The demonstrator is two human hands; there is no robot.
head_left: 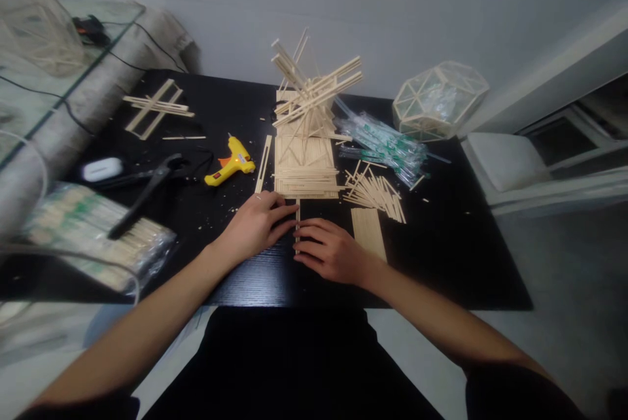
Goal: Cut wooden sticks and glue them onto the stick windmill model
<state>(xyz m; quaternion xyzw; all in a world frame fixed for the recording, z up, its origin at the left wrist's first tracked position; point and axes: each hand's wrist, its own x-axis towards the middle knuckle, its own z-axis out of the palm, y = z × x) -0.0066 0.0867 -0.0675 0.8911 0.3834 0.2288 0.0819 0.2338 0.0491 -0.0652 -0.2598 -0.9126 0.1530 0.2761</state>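
Sticks (297,216) on desk (441,243) btwn hands, long axis near–far. L to R: glue gun (235,161), apart; L hand (258,220), fingers narrow, tips at sticks' far half; R hand (333,253), fingers slightly spread, tips at near half, equally close. Can't tell if either's pinching.

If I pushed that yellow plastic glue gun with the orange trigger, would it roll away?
Probably not: the yellow plastic glue gun lies on its side, and its bent handle would likely stop it rolling. It might slide or swivel instead, because the black tabletop looks smooth and shiny. Its body looks like hard plastic, so it would probably feel stiff, not squishy.
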